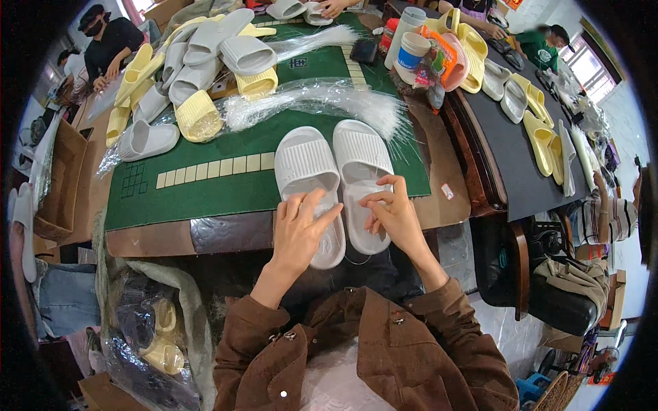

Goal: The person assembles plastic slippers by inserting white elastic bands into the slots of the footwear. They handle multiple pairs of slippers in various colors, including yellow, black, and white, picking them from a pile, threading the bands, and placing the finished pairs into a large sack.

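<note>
Table (154, 241) with a brown edge fills the middle, most of it under a green mat (219, 195) marked by a row of pale rectangles. Toward the far left lies a heap of grey and yellow slippers (205, 58); nearer, a wrapped bundle of clear strands (312, 106) stretches across the mat. Just in front of that bundle, a pair of pale grey slippers (301, 161) sits side by side, toes pointing away, heels past the near edge. Over the left slipper the left hand (297, 229) holds its fingers wide, seemingly gripping nothing. The right hand (397, 216), above the right slipper, curls its fingers narrowly; whether they pinch anything I cannot tell.
</note>
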The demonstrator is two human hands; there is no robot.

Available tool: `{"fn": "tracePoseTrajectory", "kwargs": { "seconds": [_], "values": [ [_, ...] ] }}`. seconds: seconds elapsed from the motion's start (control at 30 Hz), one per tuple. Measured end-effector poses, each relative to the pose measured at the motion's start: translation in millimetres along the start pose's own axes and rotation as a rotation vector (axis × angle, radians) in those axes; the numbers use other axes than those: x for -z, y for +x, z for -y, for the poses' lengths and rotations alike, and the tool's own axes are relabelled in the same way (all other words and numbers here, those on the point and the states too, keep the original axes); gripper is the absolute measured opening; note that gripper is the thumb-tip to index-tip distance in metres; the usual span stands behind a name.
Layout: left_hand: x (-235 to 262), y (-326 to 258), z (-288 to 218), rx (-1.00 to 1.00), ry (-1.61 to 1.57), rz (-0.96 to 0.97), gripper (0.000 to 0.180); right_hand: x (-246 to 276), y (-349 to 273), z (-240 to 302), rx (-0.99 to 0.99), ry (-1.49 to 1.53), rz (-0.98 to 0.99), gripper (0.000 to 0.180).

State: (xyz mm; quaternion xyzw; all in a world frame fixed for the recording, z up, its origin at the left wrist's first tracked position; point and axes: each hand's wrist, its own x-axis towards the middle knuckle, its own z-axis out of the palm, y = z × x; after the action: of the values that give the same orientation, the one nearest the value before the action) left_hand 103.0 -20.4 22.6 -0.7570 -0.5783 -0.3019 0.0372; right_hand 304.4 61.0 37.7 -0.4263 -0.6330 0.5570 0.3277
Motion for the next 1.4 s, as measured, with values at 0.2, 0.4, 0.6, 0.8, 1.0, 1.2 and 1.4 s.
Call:
{"fn": "tracePoseTrajectory", "kwargs": {
  "seconds": [0.2, 0.4, 0.6, 0.8, 1.0, 1.2, 1.4],
  "values": [
    [-6, -14, -8, -0.007, -0.241, 0.010, 0.042, 0, -4, -1, -0.103, -0.098, 0.070, 0.021],
    [-8, -8, -10, 0.047, -0.160, -0.127, 0.036, -5, 11, -13, 0.215, -0.342, -0.052, 0.030],
    [-17, 9, 18, 0.099, -0.102, -0.127, 0.034, -18, 50, -26, 0.622, -0.801, -0.235, 0.026],
    [-24, 24, 11, 0.262, -0.245, -0.027, 0.060, -18, 85, -23, 0.353, -0.863, -0.069, 0.032],
    [-28, 62, -2, 0.500, -0.216, 0.283, 0.063, -29, 93, -15, 0.015, -0.588, 0.059, 0.045],
    [-53, 59, 18, 0.511, -0.141, 0.166, 0.047, -40, 81, -10, 0.040, -0.616, 0.096, 0.043],
    [-67, 53, 21, 0.388, 0.092, -0.073, 0.040, -38, 59, -9, 0.285, -0.680, 0.043, 0.033]
  ]
}}
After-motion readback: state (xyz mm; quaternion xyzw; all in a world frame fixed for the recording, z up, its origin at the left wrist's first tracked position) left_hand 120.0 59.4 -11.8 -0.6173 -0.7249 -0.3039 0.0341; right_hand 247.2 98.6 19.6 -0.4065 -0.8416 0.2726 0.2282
